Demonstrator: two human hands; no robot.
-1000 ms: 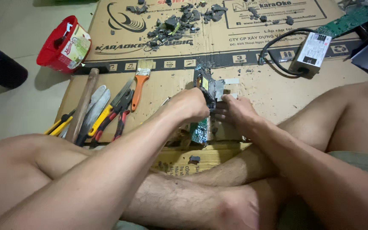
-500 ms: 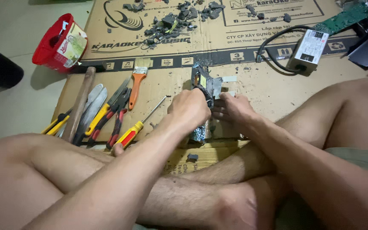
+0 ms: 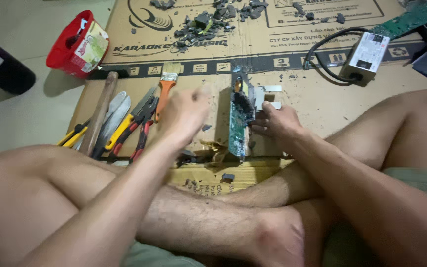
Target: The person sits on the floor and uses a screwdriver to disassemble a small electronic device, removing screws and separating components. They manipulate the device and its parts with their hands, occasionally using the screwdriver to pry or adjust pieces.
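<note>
Right hand (image 3: 278, 121) pinches the green circuit board (image 3: 236, 121), which stands on its long edge on the cardboard sheet (image 3: 317, 99), between the two hands and just ahead of the crossed legs; fingers closed on its right face near the metal bracket (image 3: 269, 96). Left hand (image 3: 184, 114) is motion-blurred, fingers loosely curled, nothing seen in it, just left of the board and apart from it.

Progress, judged from the layout: stripping looks well underway. A pile of dark grey broken parts (image 3: 208, 22) lies far centre, loose crumbs sit around the board, one small dark chip (image 3: 228, 176) near the legs. The board still carries components along its upper part, so more is left. A second green board (image 3: 406, 20) lies far right.

Tools at left, untouched: wooden-handled hammer (image 3: 99, 116), yellow-handled pliers (image 3: 127, 126), red-handled cutters (image 3: 142, 136), orange-handled paintbrush (image 3: 165, 89).

Packages and labels: flattened brown cardboard carton with black printed lettering, a swirl logo far centre and a strip of square handling icons across the middle. Red plastic container (image 3: 72, 47) with pale printed label, far left on the floor. Silver box power supply (image 3: 365, 55) with white sticker and black cable, far right. Dark bottle (image 3: 3, 69) at far left edge.
</note>
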